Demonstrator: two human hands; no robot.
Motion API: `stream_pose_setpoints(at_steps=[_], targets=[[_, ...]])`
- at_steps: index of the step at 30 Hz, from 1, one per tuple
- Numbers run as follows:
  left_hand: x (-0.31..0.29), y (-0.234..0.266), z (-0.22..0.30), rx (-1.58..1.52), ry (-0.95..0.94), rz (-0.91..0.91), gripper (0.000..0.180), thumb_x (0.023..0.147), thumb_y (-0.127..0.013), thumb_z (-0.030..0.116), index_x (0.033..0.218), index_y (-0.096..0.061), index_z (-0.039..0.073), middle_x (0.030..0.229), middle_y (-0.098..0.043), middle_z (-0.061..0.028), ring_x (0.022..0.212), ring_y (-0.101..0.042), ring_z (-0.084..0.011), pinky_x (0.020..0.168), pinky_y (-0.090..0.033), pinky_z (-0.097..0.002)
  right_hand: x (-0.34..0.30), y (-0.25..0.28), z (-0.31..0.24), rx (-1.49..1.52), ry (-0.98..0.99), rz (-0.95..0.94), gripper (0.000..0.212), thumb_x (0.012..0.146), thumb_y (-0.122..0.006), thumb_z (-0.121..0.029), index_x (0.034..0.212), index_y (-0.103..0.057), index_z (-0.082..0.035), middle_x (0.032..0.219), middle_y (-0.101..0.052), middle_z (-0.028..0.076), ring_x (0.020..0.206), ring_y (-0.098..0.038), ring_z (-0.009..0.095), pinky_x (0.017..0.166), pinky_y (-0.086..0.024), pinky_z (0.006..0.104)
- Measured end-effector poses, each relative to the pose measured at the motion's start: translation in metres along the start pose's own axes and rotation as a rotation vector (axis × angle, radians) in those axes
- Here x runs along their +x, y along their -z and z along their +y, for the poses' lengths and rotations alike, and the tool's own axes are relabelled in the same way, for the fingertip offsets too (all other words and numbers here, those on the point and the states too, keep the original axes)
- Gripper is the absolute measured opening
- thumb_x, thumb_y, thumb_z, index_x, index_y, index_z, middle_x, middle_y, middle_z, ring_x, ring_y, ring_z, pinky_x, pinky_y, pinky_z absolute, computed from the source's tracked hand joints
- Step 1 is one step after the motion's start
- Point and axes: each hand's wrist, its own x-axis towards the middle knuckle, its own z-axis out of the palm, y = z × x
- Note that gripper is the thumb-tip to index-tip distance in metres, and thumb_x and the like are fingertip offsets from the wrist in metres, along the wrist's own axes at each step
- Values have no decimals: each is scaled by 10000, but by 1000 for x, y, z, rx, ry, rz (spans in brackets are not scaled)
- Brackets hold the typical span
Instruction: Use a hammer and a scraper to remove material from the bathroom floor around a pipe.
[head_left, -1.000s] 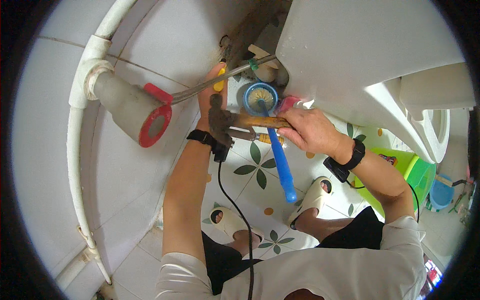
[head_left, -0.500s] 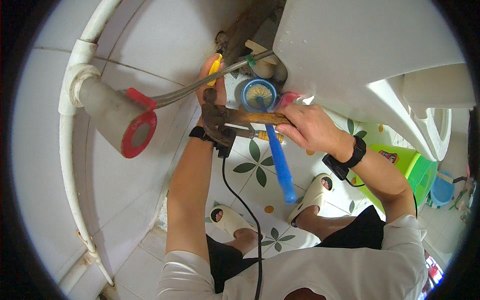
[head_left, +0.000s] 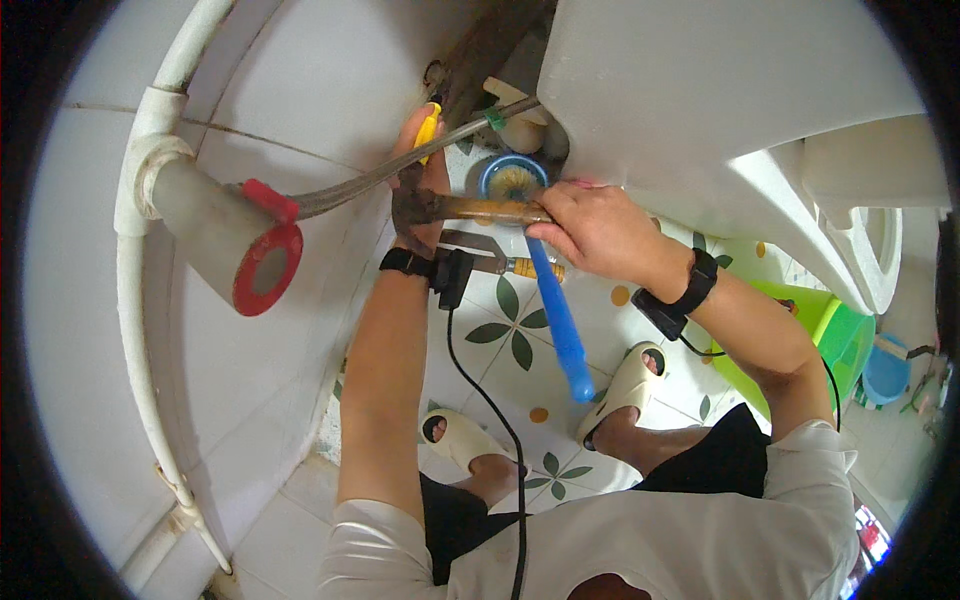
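Low by the tiled wall, my left hand (head_left: 407, 138) is closed around a yellow-handled tool (head_left: 428, 128). The tool's dark end points at the wall near a small hole; its tip is too small to make out. My right hand (head_left: 605, 225) grips a claw hammer (head_left: 470, 208) by its worn wooden handle. The rusty hammer head is over my left wrist, just below the yellow handle in view. A braided hose (head_left: 350, 190) crosses in front of my left hand and partly hides it.
A toilet brush (head_left: 560, 325) leans in its blue holder (head_left: 485, 185) under my right hand. A wooden-handled tool (head_left: 522, 267) lies on the floor. The white toilet (head_left: 700, 90) stands right, a white pipe (head_left: 130, 320) runs along the left wall. A green bin (head_left: 820, 340) is at right.
My right hand and the hammer have moved left and slightly up, bringing the hammer head closer to the yellow-handled tool. My left hand keeps its hold.
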Motion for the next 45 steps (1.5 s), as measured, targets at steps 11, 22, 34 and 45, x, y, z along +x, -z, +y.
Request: stream_pose_setpoints(at_steps=[11, 22, 34, 45], targets=[[-15, -13, 11, -3, 194, 19, 222, 902, -555, 138, 1103, -575, 47, 1050, -618, -116, 981, -587, -230, 846, -460, -328, -22, 4, -12, 163, -182, -82, 305, 888, -516, -322, 951, -562, -27, 725, -591, 173, 682, -591, 367, 606, -474, 437], [-5, 50, 102, 227, 22, -470, 213, 849, -565, 57, 1060, -551, 27, 960, -603, -132, 793, -602, -194, 690, -480, -294, -86, 16, -15, 532, -338, 46, 248, 877, -536, -205, 1017, -541, -1, 734, -588, 178, 648, -588, 348, 575, -455, 388], [68, 33, 151, 203, -37, -261, 168, 873, -557, 112, 1019, -569, 27, 792, -596, -111, 640, -556, -187, 615, -462, -275, -93, -22, -27, 663, -435, 307, 250, 894, -526, -194, 1009, -533, 28, 715, -588, 179, 627, -583, 328, 576, -451, 368], [133, 9, 46, 457, 370, -465, 245, 865, -478, 143, 1011, -600, -11, 868, -661, -124, 703, -634, -206, 639, -484, -308, -110, -68, -22, 757, -504, 341, 203, 895, -517, -196, 946, -565, -5, 696, -569, 193, 620, -559, 357, 561, -425, 397]])
